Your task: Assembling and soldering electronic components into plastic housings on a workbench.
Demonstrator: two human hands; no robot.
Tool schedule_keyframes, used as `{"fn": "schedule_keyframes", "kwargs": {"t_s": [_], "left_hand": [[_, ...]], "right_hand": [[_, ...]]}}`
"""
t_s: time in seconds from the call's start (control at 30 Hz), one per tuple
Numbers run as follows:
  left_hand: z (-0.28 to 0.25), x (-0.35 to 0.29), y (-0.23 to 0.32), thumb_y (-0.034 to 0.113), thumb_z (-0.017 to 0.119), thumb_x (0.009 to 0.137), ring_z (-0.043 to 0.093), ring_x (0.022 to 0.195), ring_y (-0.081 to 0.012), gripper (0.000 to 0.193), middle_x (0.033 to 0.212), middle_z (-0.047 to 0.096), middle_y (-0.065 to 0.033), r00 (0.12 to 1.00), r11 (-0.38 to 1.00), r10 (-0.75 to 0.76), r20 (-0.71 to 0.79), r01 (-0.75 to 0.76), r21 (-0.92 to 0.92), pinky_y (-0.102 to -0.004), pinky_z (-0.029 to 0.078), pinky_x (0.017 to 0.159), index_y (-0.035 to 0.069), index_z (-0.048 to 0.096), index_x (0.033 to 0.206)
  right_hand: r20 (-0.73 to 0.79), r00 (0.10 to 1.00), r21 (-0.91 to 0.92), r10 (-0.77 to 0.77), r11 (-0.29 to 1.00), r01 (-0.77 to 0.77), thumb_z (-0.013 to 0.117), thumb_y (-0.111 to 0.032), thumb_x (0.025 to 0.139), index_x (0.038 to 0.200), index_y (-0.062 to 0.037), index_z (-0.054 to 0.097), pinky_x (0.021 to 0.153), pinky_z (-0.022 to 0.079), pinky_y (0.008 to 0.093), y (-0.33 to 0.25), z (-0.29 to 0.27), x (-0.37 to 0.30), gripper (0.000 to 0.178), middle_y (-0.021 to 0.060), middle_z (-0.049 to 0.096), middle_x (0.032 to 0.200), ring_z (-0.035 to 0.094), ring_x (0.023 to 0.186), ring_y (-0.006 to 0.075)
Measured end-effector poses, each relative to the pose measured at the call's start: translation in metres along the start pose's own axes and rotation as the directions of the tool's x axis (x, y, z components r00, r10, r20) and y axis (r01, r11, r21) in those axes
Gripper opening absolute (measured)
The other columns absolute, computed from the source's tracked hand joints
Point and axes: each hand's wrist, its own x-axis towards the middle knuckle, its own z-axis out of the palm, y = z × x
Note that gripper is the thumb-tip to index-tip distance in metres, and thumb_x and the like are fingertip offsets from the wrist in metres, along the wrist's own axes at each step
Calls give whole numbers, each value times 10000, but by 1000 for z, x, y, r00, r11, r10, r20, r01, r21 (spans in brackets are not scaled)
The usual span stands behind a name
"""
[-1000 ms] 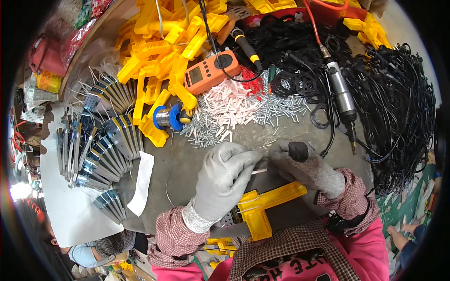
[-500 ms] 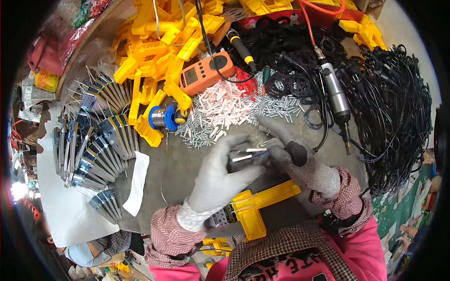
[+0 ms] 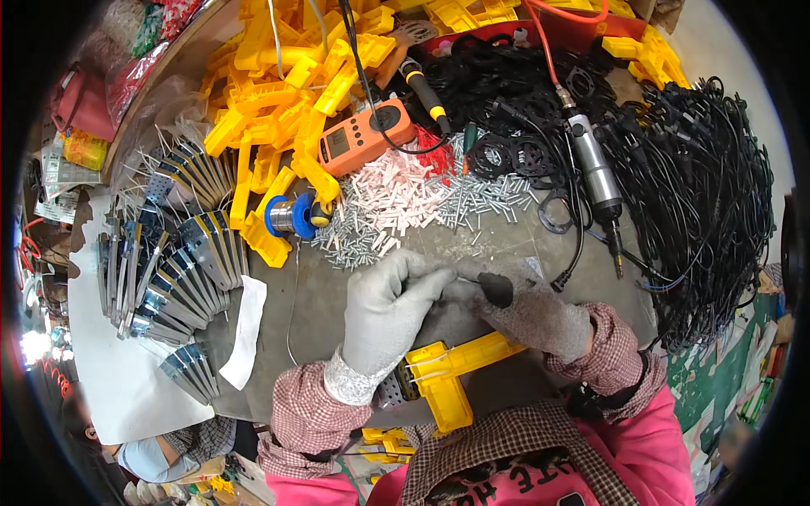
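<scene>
My left hand (image 3: 381, 308), in a grey knit glove, is closed with thumb and forefinger pinched together. My right hand (image 3: 540, 316), gloved alike with a black fingertip, meets it at the fingertips, its fingers curled. What the two hold between them is hidden. Just below lies a T-shaped yellow plastic housing (image 3: 447, 379), with a perforated metal plate (image 3: 391, 393) beside its left end. Beyond my hands are a heap of small white sleeves (image 3: 392, 190) and a scatter of screws (image 3: 342, 238).
Yellow housings (image 3: 278, 93) pile up at the far left, by an orange meter (image 3: 367, 137) and a solder spool (image 3: 289, 217). A silver power screwdriver (image 3: 593, 160) lies near black cords (image 3: 700, 185). Curved metal plates (image 3: 181, 278) stand at left, near a white paper strip (image 3: 245, 333).
My hands have come together, and the white sleeves and blue wire seen between them are now covered by fingers. My right hand has turned inward and moved slightly down.
</scene>
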Motion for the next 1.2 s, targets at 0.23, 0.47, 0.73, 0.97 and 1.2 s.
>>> {"fn": "schedule_keyframes", "kwargs": {"t_s": [0.23,0.47,0.73,0.97,1.2], "left_hand": [[-142,-24,38,320,641,968,658,650,-166,308,718,684,-76,855,748,-352,380,13,664,-308,512,595,28,705,898],[-9,108,24,106,625,821,623,848,-343,240,895,620,-116,636,-145,477,607,-624,768,-448,506,696,108,666,1057],[-4,141,11,40,643,789,626,883,-308,242,921,640,-90,671,-217,395,628,-596,773,-407,511,758,107,680,1018],[-21,79,21,28,656,738,631,871,-261,260,920,641,-68,508,-137,467,724,-767,627,-424,488,728,95,664,989],[-25,-3,1,219,630,739,602,853,-194,352,978,586,-53,54,-616,329,943,-745,257,-286,503,676,74,684,1055]], "right_hand": [[-179,979,162,94,985,-65,624,-90,924,1363,-112,559,550,519,277,40,-35,-11,444,75,682,1104,673,824,232],[23,973,158,228,961,-229,584,-155,973,1272,-46,571,777,536,340,15,-17,-10,318,112,639,1082,639,946,202],[167,962,599,216,753,-273,544,-270,1022,1290,-46,568,798,566,335,43,-5,-1,350,108,661,1125,679,907,197],[164,885,794,435,474,-380,470,-398,1056,1149,-64,639,628,480,231,23,-35,31,386,13,667,997,585,767,65],[20,869,737,495,580,-348,645,-289,976,1029,-71,651,609,468,248,18,-35,25,224,-27,610,849,542,677,71]]}}
